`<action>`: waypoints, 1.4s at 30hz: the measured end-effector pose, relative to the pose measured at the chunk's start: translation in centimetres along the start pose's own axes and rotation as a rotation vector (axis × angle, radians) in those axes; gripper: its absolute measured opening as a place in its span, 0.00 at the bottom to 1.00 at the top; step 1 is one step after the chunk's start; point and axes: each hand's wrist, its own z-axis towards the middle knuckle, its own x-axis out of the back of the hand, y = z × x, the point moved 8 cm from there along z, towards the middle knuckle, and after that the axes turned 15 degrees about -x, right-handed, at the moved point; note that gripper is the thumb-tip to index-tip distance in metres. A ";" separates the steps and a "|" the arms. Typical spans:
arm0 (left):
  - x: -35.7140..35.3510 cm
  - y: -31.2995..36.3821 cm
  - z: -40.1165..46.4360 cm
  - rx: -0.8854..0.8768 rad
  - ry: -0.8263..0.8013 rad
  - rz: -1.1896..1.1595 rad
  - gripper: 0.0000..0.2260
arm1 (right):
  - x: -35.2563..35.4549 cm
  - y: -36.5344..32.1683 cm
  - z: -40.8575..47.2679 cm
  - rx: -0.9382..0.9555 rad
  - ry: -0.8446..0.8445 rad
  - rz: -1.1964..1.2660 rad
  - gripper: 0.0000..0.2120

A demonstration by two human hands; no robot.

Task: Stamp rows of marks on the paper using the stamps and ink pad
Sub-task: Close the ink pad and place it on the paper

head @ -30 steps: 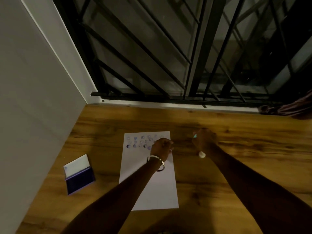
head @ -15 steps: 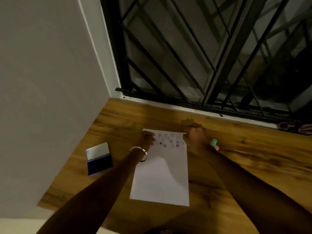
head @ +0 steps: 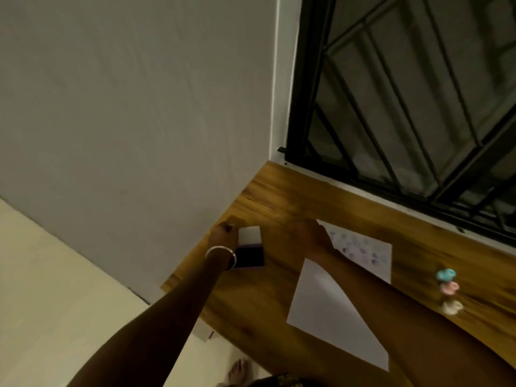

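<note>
My left hand (head: 224, 233) sits at the ink pad (head: 249, 251) near the table's (head: 279, 202) left edge, fingers seemingly on its open lid, though blur hides the grip; my right hand (head: 311, 236) rests at the paper's (head: 329, 311) far-left corner, whether closed on anything I cannot tell. Three stamps (head: 448, 290) lie right of the paper. Steady the pad, ink evenly, then press straight down beside the marks (head: 360, 248).

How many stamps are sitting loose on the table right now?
3, in a line right of the paper: blue stamp farthest, pink stamp in the middle, white stamp nearest. The hands may hide another.
</note>
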 end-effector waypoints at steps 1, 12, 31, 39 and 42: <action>0.6 -0.3 -0.1 -0.007 0.002 0.022 0.14 | -0.8 -1.2 -0.1 0.020 -0.025 0.019 0.09; 1.9 -2.3 -0.2 0.051 0.006 -0.189 0.10 | -5.9 -8.0 -0.7 0.140 -0.203 0.230 0.23; 0.8 -3.2 -0.1 -0.036 -0.074 -0.310 0.13 | -4.1 -5.4 -0.7 0.050 -0.109 0.654 0.13; 1.8 -2.3 -1.8 -0.134 -0.064 -0.292 0.02 | -4.4 -4.2 -0.7 0.040 -0.104 0.652 0.05; 2.8 -1.2 -2.9 -0.335 -0.019 -0.085 0.04 | -4.8 -3.7 -0.9 0.078 -0.117 0.590 0.05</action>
